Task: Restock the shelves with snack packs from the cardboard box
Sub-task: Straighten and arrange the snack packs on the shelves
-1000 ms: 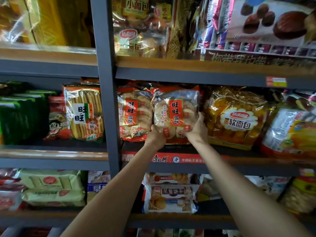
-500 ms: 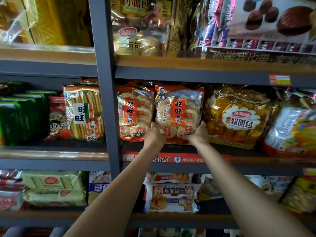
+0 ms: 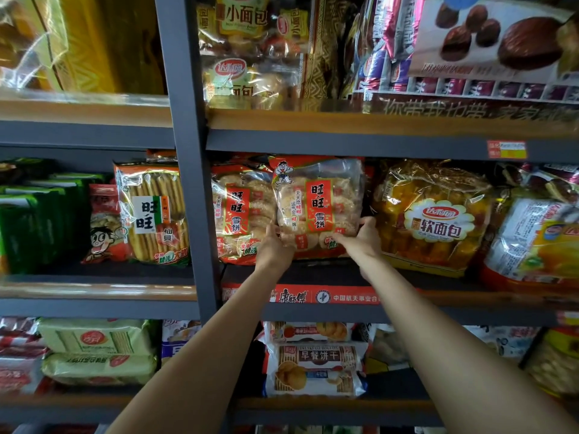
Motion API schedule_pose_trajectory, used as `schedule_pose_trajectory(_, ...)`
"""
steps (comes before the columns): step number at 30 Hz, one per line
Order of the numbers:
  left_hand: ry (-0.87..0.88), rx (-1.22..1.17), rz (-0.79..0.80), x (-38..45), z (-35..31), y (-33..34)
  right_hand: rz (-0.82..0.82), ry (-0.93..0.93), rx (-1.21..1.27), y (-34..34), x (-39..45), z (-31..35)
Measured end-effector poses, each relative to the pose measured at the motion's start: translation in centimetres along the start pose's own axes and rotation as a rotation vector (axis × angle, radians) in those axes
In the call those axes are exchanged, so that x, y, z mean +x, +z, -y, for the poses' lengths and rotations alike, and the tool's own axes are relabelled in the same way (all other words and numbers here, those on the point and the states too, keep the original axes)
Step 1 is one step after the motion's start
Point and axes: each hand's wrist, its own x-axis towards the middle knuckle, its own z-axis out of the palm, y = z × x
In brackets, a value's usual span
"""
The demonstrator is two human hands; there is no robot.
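Both hands have slid down to the bottom corners of the rice cracker pack, now upright on the middle shelf. Left hand and right hand each hold one corner. It touches another cracker pack; a bread bag is at right.

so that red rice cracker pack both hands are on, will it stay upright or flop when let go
The rice cracker pack looks fairly stiff: stacked crackers fill it, so it probably stands. Its film is glossy, likely slippery, and the left hand and right hand grip its bottom corners. The matching pack beside it may prop it up. The crackers are likely brittle.
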Motion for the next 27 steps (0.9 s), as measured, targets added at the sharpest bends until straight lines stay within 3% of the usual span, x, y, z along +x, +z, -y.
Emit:
schedule_pose_trajectory(5,0.047,0.021,-0.05,0.6,-0.1,1.0,0.046,0.045,0.064,0.3,0.9,-0.7)
schedule_pose_trajectory(8,0.058,0.117,0.034,0.5,-0.5,2.7,0.056,0.077,0.069,-1.7,0.8,-1.8)
schedule_pose_trajectory(16,-0.038,0.432,0.006,1.5,-0.1,1.5,0.128,-0.033,-0.057,0.4,0.3,-1.3)
schedule_pose_trajectory(21,-0.053,0.414,-0.007,1.2,-0.7,0.7,0.218,0.111,0.06,-0.1,1.2,-1.6)
schedule_pose_trajectory(27,0.018,0.345,-0.085,-0.4,-1.9,0.8,0.221,0.124,0.056,-0.6,0.6,-1.7)
